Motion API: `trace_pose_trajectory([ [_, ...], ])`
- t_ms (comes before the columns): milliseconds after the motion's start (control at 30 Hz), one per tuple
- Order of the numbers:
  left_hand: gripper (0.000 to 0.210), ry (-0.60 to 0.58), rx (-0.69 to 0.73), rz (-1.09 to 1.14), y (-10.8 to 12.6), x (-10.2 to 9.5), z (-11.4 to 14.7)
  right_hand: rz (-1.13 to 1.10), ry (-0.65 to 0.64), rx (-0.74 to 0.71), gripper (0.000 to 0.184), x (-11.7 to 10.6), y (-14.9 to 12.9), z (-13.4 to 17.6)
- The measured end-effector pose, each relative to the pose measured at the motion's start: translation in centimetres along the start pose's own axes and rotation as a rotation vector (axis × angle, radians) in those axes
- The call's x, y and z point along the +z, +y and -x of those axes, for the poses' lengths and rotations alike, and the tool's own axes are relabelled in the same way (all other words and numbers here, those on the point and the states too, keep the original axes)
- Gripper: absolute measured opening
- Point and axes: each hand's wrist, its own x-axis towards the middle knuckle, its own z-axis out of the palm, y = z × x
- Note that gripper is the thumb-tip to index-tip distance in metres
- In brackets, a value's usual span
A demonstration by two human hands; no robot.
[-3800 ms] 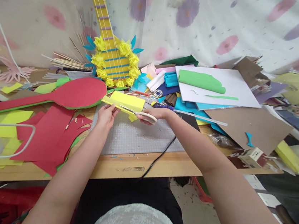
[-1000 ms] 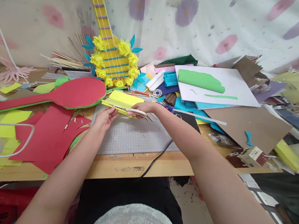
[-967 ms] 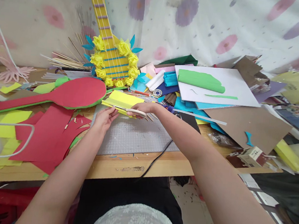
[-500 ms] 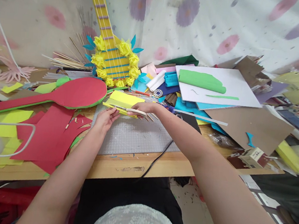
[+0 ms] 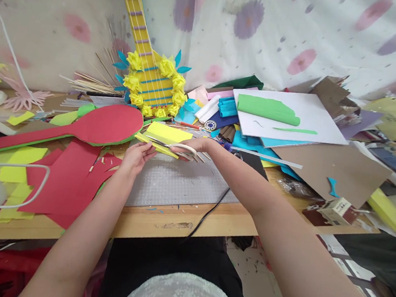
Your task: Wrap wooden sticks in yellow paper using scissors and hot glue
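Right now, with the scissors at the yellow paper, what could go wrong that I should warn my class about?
1. The left hand pinches the yellow paper close to the scissors in the right hand, so a slip might nick a finger.
2. Pinched nearer one end, the yellow paper may bend, and the cut could wander.
3. The cord runs over the table edge; a sleeve might snag it.

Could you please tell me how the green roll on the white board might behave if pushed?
The green roll looks flattened, so it would probably slide rather than roll. Its uneven end suggests soft, light sheet that may bend.
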Motion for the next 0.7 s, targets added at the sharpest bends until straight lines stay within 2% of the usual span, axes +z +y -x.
trace_pose_trajectory([
  [333, 0.009, -0.005, -0.013, -0.013, -0.1, 0.6, 0.2, 0.051, 0.061, 0.053, 0.071, -0.2, -0.6, -1.3],
  [500, 0.009, -0.014, -0.026, -0.011, -0.4, 0.6, 0.0, 0.117, 0.162, 0.083, 0.065, -0.1, -0.7, -1.5],
  [700, 0.01, -0.022, -0.023, -0.013, -0.5, 0.5, -0.5, 0.091, 0.149, 0.002, 0.063, -0.1, -0.2, -1.2],
])
